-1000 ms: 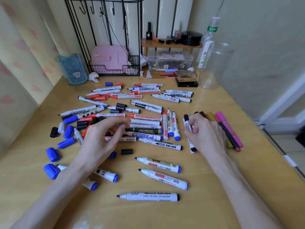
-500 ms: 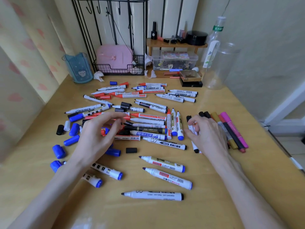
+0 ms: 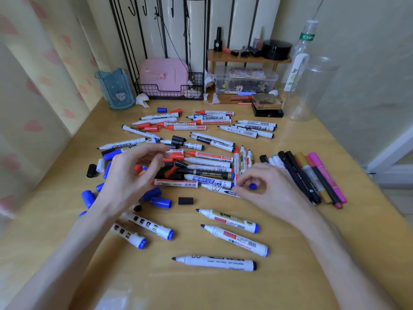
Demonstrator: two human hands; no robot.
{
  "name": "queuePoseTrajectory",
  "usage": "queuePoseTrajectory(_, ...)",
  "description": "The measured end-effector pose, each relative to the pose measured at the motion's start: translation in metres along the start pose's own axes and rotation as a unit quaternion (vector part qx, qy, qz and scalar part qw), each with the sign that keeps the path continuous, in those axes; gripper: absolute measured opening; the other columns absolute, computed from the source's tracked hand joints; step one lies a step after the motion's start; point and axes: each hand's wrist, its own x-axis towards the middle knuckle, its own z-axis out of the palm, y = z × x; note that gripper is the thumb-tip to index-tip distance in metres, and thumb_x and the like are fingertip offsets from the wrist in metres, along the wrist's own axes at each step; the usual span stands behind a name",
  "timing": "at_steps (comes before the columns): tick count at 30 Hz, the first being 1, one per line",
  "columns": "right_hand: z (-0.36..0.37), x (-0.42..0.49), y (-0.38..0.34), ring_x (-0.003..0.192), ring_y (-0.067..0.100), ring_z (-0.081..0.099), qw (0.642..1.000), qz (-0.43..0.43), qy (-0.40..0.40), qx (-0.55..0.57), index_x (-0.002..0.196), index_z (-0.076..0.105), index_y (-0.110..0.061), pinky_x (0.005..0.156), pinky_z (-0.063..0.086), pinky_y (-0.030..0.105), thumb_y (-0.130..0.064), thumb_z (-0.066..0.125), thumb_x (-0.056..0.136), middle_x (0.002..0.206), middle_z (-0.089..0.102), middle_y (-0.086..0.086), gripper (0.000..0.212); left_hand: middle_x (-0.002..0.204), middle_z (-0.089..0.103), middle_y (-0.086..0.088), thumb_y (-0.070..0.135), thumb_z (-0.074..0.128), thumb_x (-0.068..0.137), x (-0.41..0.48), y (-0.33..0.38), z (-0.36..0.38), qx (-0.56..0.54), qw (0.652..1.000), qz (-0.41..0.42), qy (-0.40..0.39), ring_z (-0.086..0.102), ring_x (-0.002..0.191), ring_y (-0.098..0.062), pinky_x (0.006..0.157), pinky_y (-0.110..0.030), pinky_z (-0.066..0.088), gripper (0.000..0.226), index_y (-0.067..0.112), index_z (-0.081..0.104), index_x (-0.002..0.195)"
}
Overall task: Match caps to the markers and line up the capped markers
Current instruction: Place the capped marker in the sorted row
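Table: I see a yellow wooden table carrying everything.
Landmark: a loose black cap lies alone on its side; I place the rest from it.
Nearest marker: an uncapped black marker lies crosswise, well nearer me than the black cap, tip to the left.
Blue-ended markers: two uncapped ones lie between that marker and the black cap, a little to its right.
Fat markers: two with blue ends, nearer and left of the black cap, partly behind the left forearm.
Blue cap: just left of the black cap; more blue caps are scattered farther left.
Left hand: left of the black cap and just beyond it, over the pile; fingers spread and curved, holding nothing I can make out.
Right hand: right of the black cap; thumb and forefinger curl into a ring at the end of a "W" marker. A blue bit shows inside the ring; I cannot tell whether anything is pinched.
Pile: just beyond the black cap, uncapped markers mixed with red and black caps.
Capped row: well right of the black cap, black, gold, red and pink markers lie side by side.
Far markers: more uncapped ones well beyond the black cap.
Back edge: farthest from the black cap stand a blue cup, a wire basket and a clear jar.
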Motion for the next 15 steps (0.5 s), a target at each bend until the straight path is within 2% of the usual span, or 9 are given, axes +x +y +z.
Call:
queuePoseTrajectory(2, 0.009, 0.0, -0.002, 0.089, 0.001, 0.054, 0.999, -0.018, -0.034, -0.027, 0.089, 0.074, -0.035, 0.072, 0.042, 0.022, -0.045, 0.082, 0.082, 0.081, 0.06, -0.019, 0.016, 0.1, 0.077, 0.011, 0.017, 0.067, 0.101, 0.002, -0.001, -0.009, 0.019, 0.999, -0.003, -0.041, 0.072, 0.092, -0.012, 0.081, -0.028, 0.056, 0.017, 0.026, 0.077, 0.111)
queuePoseTrajectory(5, 0.013, 0.001, -0.001, 0.09, -0.002, 0.053, 0.998, -0.025, -0.035, -0.055, 0.099, 0.076, -0.032, 0.073, 0.042, 0.02, -0.047, 0.082, 0.082, 0.084, 0.058, -0.019, 0.024, 0.087, 0.073, 0.01, 0.032, 0.076, 0.092, 0.002, -0.001, -0.017, 0.037, 0.989, 0.019, -0.141, 0.065, 0.077, -0.011, 0.066, -0.019, 0.048, 0.008, 0.033, 0.077, 0.099)
queuePoseTrajectory(7, 0.012, 0.0, -0.002, 0.088, -0.001, 0.054, 0.997, -0.029, -0.036, -0.064, 0.096, 0.076, -0.032, 0.074, 0.048, 0.026, -0.047, 0.082, 0.083, 0.082, 0.058, -0.018, 0.021, 0.087, 0.071, 0.013, 0.045, 0.08, 0.085, 0.0, -0.003, -0.015, 0.055, 0.979, 0.027, -0.193, 0.065, 0.081, -0.015, 0.069, -0.02, 0.049, 0.016, 0.036, 0.076, 0.098)
queuePoseTrajectory(10, 0.007, -0.001, -0.004, 0.086, 0.003, 0.055, 0.997, -0.022, -0.04, -0.062, 0.086, 0.073, -0.035, 0.074, 0.05, 0.031, -0.04, 0.083, 0.081, 0.078, 0.06, -0.017, 0.013, 0.09, 0.066, 0.021, 0.062, 0.076, 0.079, -0.003, -0.009, -0.003, 0.146, 0.958, 0.066, -0.239, 0.062, 0.093, -0.004, 0.077, -0.019, 0.049, 0.034, 0.04, 0.077, 0.105)
queuePoseTrajectory(12, -0.001, -0.002, -0.003, 0.087, 0.009, 0.057, 0.999, -0.014, -0.04, -0.03, 0.085, 0.072, -0.034, 0.076, 0.049, 0.027, -0.037, 0.083, 0.08, 0.08, 0.063, -0.015, 0.013, 0.095, 0.063, 0.022, 0.064, 0.072, 0.082, -0.005, -0.011, 0.006, 0.2, 0.941, 0.095, -0.256, 0.056, 0.096, -0.001, 0.083, -0.026, 0.05, 0.036, 0.039, 0.076, 0.107)
queuePoseTrajectory(15, -0.008, -0.004, -0.006, 0.092, 0.009, 0.063, 0.998, -0.004, -0.059, 0.031, 0.092, 0.071, -0.037, 0.079, 0.045, 0.015, -0.038, 0.081, 0.086, 0.09, 0.067, -0.021, 0.011, 0.101, 0.064, 0.019, 0.056, 0.069, 0.09, -0.006, -0.009, 0.012, 0.192, 0.941, 0.111, -0.256, 0.056, 0.099, -0.004, 0.086, -0.033, 0.052, 0.029, 0.034, 0.074, 0.108)
